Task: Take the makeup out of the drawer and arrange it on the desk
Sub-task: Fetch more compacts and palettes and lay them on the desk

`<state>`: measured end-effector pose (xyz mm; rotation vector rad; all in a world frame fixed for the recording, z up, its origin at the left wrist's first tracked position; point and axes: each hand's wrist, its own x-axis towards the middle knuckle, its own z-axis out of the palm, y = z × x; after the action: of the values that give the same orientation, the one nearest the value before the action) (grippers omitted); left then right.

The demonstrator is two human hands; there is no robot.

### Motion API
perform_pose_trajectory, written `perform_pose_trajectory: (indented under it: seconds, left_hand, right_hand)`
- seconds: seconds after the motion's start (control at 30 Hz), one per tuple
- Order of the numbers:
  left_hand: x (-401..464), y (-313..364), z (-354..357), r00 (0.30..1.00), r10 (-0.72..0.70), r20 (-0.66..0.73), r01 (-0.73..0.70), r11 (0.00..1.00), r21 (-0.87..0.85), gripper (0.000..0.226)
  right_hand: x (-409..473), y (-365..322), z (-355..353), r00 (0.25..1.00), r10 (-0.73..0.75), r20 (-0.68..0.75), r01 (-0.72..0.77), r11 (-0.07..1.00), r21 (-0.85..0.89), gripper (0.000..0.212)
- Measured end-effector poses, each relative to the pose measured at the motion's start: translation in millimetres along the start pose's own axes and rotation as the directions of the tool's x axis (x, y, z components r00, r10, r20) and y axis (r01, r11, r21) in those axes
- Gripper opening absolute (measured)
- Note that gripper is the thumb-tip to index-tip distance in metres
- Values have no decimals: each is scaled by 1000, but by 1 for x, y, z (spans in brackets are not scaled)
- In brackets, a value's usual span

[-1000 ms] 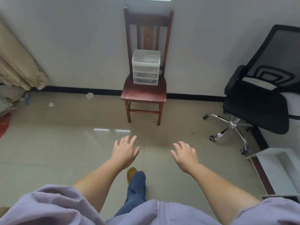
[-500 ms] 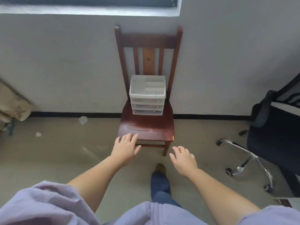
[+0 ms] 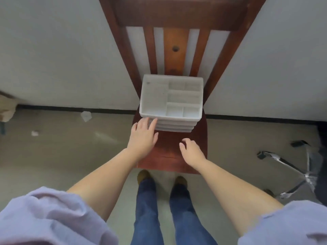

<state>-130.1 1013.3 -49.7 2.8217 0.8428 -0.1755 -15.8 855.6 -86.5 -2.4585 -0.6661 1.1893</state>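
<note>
Nearest: rolled-up lilac sleeves (image 3: 53, 218), blue jeans (image 3: 150, 209) & brown shoes (image 3: 143, 175) on the pale tiled floor (image 3: 62, 152), toes just in front of the dark red-brown wooden chair (image 3: 169, 154). Both forearms stretched fwd over the seat. Right hand (image 3: 192, 152) hovers above the seat's front half, fingers loosely spread, slightly bent, holding nothing. Left hand (image 3: 144, 137) further fwd, fingers straight & apart, tips at the lower left front corner of the white plastic drawer organiser (image 3: 170, 101); touching or just short, can't tell. Organiser sits at the back of the seat vs the slatted backrest, w/ divided top tray, stacked drawers below all closed; no makeup visible. Right: chrome base of an office chair (image 3: 290, 170). Beyond: grey wall (image 3: 62, 59) w/ black skirting
</note>
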Motion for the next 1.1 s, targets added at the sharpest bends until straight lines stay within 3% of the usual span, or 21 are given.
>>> perform_pose_trajectory:
  seconds: [0.07,0.1,0.13,0.17,0.23,0.27,0.37,0.53,0.77,0.9,0.97,1.03,1.1]
  left_hand:
    - [35,-9,16,989,86,-117,-85,996,20,36]
    - [50,-13,23,980,122,-154,-121,993,12,30]
    - [63,-16,29,971,151,-183,-156,988,-18,26]
    - [73,-20,36,962,176,-210,-191,980,-57,25]
    - [82,-26,46,941,217,-260,-256,958,-128,24]
    - [84,-27,49,934,231,-273,-279,948,-153,24]
    - [84,-29,51,918,243,-313,-311,932,-189,19]
    - [85,-31,52,909,265,-321,-334,924,-185,5]
    - [86,-34,51,897,308,-318,-372,913,-167,4]
    - [84,-34,49,908,303,-290,-367,909,-199,17]
    - [78,-35,47,901,317,-296,-380,906,-186,22]
    - [64,-39,47,850,396,-348,-467,872,-149,26]
    - [44,-42,56,802,505,-318,-568,810,-147,22]
  right_hand:
    - [35,-14,9,993,120,0,-115,950,289,39]
    - [52,-22,14,979,201,27,-187,848,495,37]
    - [67,-29,19,955,284,88,-260,653,711,36]
    - [80,-36,24,924,341,171,-303,382,873,35]
    - [102,-44,31,884,377,277,-251,-117,961,32]
    - [110,-46,34,874,386,296,-200,-269,942,30]
    - [119,-54,42,873,382,303,-108,-455,884,22]
    - [117,-57,51,876,380,298,-62,-524,849,24]
    - [65,-28,97,826,403,395,-125,-552,825,28]
    - [32,-8,108,824,366,432,-270,-417,868,31]
    - [24,-3,97,827,322,462,-429,-170,887,30]
    - [17,-3,68,834,282,474,-547,314,776,26]
    - [18,-5,36,888,228,398,-429,722,543,27]
